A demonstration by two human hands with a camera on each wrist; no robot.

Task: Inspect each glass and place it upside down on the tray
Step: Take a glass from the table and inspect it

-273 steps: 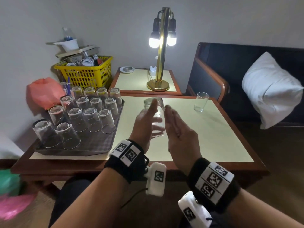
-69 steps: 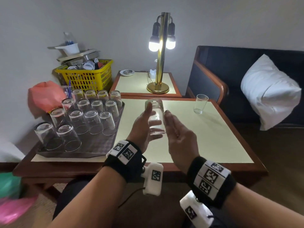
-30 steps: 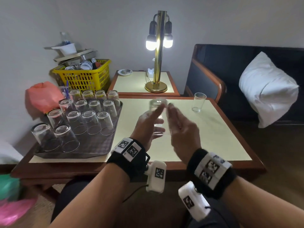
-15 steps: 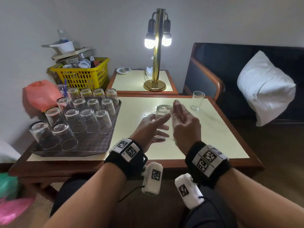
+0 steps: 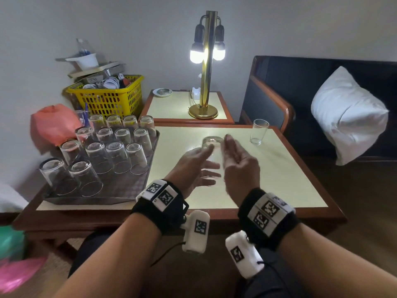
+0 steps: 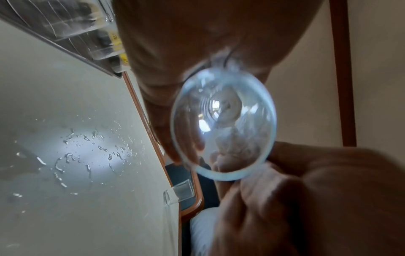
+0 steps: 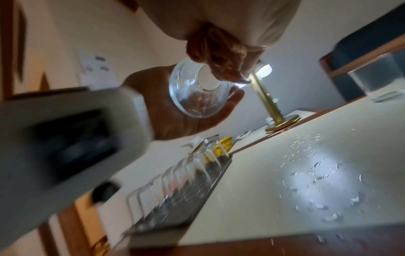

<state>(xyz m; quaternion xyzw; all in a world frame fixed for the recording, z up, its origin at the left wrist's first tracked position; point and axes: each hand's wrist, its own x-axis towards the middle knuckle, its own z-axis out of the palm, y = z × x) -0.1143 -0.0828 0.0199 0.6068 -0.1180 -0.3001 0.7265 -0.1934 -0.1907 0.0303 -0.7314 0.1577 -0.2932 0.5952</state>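
A clear, smooth-walled glass (image 5: 211,147) is held above the counter (image 5: 279,181) between both hands, base away from the person, round open rim toward the wrists. The left hand (image 5: 191,168) lies along its left side with nearly straight fingers pressed flat to the wall; the right hand (image 5: 238,166) grips the right side with fingers curled in against the glass. The counter has a pale matt top with a reddish wooden edge and scattered water droplets (image 6: 87,152). On its left stands a dark, textured metal tray (image 5: 124,188) carrying rows of inverted glasses (image 5: 116,155). One upright tumbler (image 5: 258,131) stands at the far right corner, well apart from the hands.
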